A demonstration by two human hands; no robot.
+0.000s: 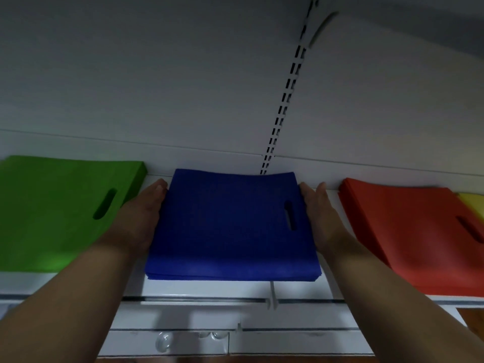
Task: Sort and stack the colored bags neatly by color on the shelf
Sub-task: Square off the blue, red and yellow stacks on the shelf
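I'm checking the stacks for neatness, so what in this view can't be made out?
Head view only:
- Yellow bags: mostly cut off by the right edge, partly under the red stack.
- Green stack: left part cut off by the edge.
- Blue stack: side edges hidden behind the left hand and right hand; bag count too fine to tell.
- Clear items on the lower shelf: blurred, unidentifiable.

left stack (60, 210) | middle stack (225, 226) | right stack (408, 237) | all on shelf (288, 289)
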